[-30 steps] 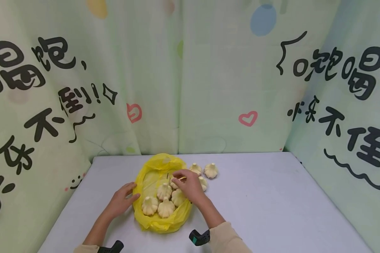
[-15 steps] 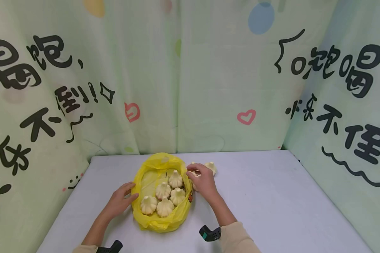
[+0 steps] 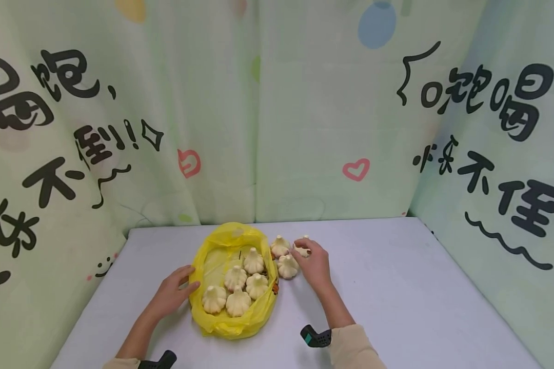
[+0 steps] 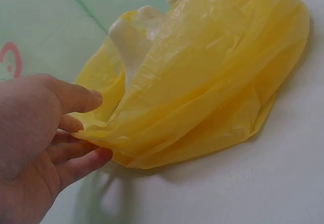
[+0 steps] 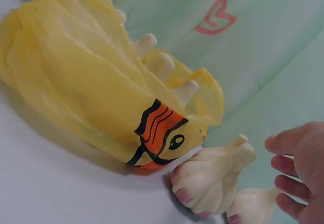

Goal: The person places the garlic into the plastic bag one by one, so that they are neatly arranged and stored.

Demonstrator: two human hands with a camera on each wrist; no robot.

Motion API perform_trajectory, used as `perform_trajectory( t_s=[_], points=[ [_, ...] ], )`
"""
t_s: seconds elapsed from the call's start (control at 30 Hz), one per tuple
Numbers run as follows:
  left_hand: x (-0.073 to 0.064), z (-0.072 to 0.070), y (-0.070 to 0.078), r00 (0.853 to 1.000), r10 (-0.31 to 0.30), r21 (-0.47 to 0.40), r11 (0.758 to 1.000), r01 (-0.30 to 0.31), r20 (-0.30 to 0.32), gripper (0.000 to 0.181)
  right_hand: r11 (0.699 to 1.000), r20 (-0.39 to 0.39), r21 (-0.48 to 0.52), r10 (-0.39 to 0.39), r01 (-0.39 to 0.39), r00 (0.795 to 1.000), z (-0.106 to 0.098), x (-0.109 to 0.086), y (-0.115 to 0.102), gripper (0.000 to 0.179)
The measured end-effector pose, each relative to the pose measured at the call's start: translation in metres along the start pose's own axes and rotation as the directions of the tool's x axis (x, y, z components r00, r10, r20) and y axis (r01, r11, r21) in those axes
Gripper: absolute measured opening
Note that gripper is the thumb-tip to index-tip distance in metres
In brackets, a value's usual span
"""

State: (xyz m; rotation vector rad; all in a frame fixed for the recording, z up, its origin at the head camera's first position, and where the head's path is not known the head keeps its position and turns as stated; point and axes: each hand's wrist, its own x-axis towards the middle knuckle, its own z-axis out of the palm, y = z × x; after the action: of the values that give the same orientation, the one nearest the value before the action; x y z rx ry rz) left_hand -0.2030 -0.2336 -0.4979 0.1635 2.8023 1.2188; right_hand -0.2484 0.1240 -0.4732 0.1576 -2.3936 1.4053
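Observation:
A yellow plastic bag [image 3: 240, 330], its mouth spread wide, sits on the table with several garlic bulbs [image 3: 238, 302] inside. My left hand [image 3: 172, 291] rests at its left side, fingers against the plastic and thumb apart from them; in the left wrist view a fold of the bag [image 4: 152, 143] reaches between the fingers. Three more bulbs lie outside, right of the bag. My right hand [image 3: 315, 264] is at the rightmost bulb [image 3: 303, 247], which it partly hides. In the right wrist view a loose bulb [image 5: 212, 176] stands between the bag and my fingers [image 5: 288, 166], apart from them.
The other loose garlic bulbs, a back one [image 3: 279, 245] and a front one [image 3: 288, 267], stand close to the bag's right wall. The white table [image 3: 397, 297] meets a printed curtain [image 3: 304, 154] behind and at both sides.
My right hand has moved right, from over the bag to the rightmost loose bulb, uncovering a garlic bulb inside the bag. My left hand keeps its place at the bag.

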Motion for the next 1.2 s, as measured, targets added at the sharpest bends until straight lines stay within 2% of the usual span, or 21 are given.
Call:
perform_trajectory(
  t_s=[0.23,0.53,1.2],
  points=[
    [0.002,0.001,-0.001,1.0,-0.001,-0.003,1.0,0.001,-0.005,0.057,1.0,0.026,-0.001,0.029,-0.029,0.999,0.005,-0.003,0.01,0.021],
    [0.0,-0.003,0.006,1.0,0.005,0.003,1.0,-0.005,-0.007,0.057,1.0,0.088,0.012,0.025,-0.026,0.996,0.01,-0.006,0.011,0.022],
    [-0.002,-0.003,0.003,1.0,-0.004,0.0,1.0,0.004,-0.004,0.057,0.999,0.067,-0.007,-0.034,0.035,0.997,0.015,-0.008,0.015,0.018]
  ],
)
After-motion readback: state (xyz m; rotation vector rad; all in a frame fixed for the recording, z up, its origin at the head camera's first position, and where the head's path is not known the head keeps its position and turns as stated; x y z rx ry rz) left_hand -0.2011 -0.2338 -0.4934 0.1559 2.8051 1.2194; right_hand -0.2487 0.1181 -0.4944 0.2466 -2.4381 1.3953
